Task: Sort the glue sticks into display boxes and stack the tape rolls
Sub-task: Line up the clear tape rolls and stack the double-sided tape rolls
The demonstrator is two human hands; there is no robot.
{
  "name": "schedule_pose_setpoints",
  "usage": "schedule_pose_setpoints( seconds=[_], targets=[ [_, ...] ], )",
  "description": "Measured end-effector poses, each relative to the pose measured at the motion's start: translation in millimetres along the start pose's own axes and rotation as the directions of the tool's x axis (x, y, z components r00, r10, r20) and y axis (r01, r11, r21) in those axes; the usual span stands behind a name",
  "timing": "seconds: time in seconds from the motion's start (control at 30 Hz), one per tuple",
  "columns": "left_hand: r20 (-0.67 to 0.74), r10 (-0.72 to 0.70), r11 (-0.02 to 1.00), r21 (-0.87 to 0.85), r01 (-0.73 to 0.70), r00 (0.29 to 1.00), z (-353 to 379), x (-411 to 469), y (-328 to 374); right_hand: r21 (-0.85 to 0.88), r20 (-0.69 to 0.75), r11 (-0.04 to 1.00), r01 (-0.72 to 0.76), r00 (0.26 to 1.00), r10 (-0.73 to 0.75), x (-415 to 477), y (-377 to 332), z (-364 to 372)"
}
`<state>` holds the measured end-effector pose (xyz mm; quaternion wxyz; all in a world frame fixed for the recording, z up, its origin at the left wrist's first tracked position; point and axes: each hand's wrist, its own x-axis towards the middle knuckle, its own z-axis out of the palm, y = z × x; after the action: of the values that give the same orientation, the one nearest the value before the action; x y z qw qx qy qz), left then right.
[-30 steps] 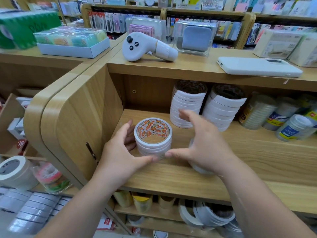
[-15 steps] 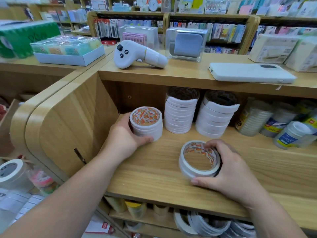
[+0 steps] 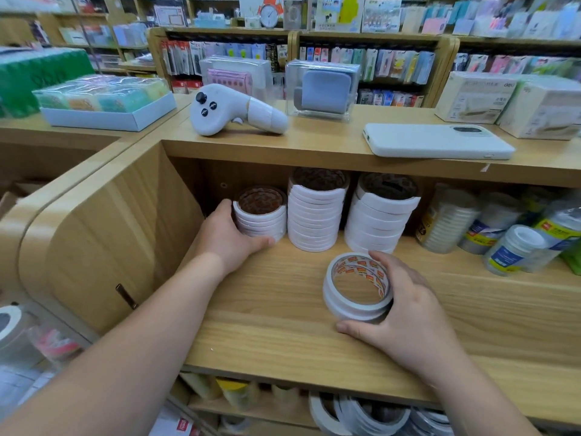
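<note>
Left hand (image 3: 226,237) grips the short tape stack (image 3: 261,215), thumb on its near side, fingers on its left. This stack stands at the far left of the wooden shelf (image 3: 283,325), just beside a taller tape stack (image 3: 316,215). A third tape stack (image 3: 380,215) leans slightly further right. Right hand (image 3: 405,313) is curled round a few flat tape rolls (image 3: 356,287), which rest near the shelf's front, well apart from the stacks. A white controller (image 3: 232,110) and a phone (image 3: 437,141) lie on the top board.
</note>
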<state>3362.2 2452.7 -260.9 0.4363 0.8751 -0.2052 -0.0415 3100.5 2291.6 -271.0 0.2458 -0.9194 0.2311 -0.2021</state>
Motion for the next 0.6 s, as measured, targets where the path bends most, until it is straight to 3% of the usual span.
schedule_pose_setpoints(
  seconds=[0.2, 0.6],
  targets=[
    [-0.047, -0.092, 0.989, -0.125, 0.085, 0.995, -1.0, -9.1, 0.2, 0.056, -0.011, 0.998, -0.008, 1.000, 0.009, 0.1, 0.7, -1.5],
    [-0.136, -0.048, 0.987, -0.161, 0.026, 0.990, -1.0, -7.9, 0.1, 0.049, 0.003, 0.998, -0.030, 1.000, 0.030, -0.4, -1.6, -2.2]
  ],
)
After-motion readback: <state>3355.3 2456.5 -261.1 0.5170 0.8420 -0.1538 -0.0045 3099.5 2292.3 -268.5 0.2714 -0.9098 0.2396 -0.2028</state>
